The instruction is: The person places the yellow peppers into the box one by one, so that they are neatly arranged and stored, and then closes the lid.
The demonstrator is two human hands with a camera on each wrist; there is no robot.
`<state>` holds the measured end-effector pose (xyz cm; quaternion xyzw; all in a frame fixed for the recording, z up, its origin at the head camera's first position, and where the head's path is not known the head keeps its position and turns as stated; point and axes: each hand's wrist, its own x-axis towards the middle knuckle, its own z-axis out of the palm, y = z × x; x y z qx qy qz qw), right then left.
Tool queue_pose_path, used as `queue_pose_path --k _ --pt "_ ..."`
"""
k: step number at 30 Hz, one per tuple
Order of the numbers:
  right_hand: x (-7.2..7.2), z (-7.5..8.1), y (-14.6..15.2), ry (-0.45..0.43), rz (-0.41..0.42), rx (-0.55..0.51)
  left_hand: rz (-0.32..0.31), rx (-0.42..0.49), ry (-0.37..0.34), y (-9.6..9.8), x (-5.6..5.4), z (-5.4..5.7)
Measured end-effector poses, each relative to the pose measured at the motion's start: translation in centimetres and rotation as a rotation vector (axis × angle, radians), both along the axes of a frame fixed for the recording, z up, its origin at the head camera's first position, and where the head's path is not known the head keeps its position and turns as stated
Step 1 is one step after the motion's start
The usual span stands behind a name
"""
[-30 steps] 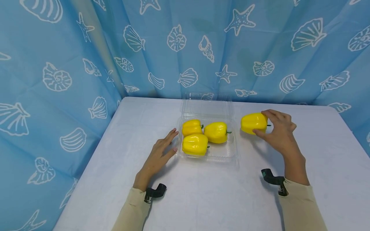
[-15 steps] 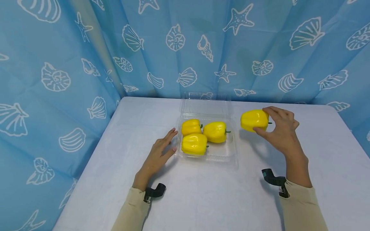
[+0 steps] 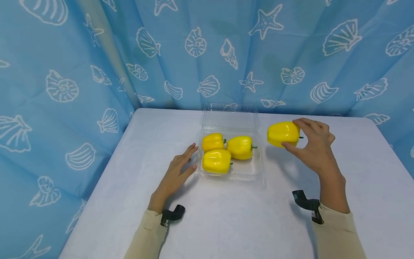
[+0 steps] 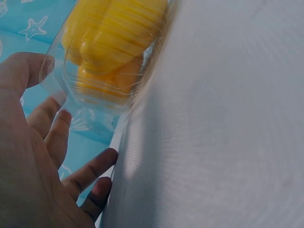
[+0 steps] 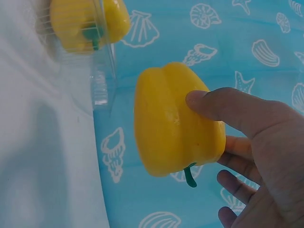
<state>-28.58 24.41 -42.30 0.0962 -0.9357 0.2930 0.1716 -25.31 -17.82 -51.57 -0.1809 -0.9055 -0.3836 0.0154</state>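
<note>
My right hand [image 3: 313, 145] pinches a yellow bell pepper [image 3: 283, 134] between thumb and fingers, above the table to the right of a clear plastic box [image 3: 245, 172]. In the right wrist view the held pepper [image 5: 175, 121] hangs apart from the box, its green stem downward. Three yellow peppers lie inside the box: one at back left [image 3: 213, 142], one at front left [image 3: 216, 161], one on the right [image 3: 239, 148]. Beside the box's left edge is my left hand [image 3: 174, 172], fingers spread and holding nothing. Its thumb lies at the box's rim in the left wrist view [image 4: 54, 80].
The box's hinged lid [image 3: 230, 118] lies folded back toward the table's far edge. A white cloth covers the table [image 3: 226, 223]. Blue curtains [image 3: 181, 64] with shell and starfish prints hang behind and to the left.
My right hand has raised the pepper a little off the table, and most recently brought it slightly leftward toward the box. The left hand has stayed beside the box.
</note>
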Motion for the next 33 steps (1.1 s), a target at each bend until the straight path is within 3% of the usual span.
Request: queue_pose_path --k 10,24,33 --pt "0.9 0.1 -1.2 0.014 0.015 0.016 0.016 -0.004 -0.007 -0.2 0.3 -0.4" --pt "1.5 0.8 -1.6 0.066 0.047 0.012 -0.002 0.006 0.012 0.1 0.2 -0.2" --pt "1.7 1.0 -2.1 0.066 0.067 0.006 0.006 -0.004 -0.016 0.2 -0.1 -0.1"
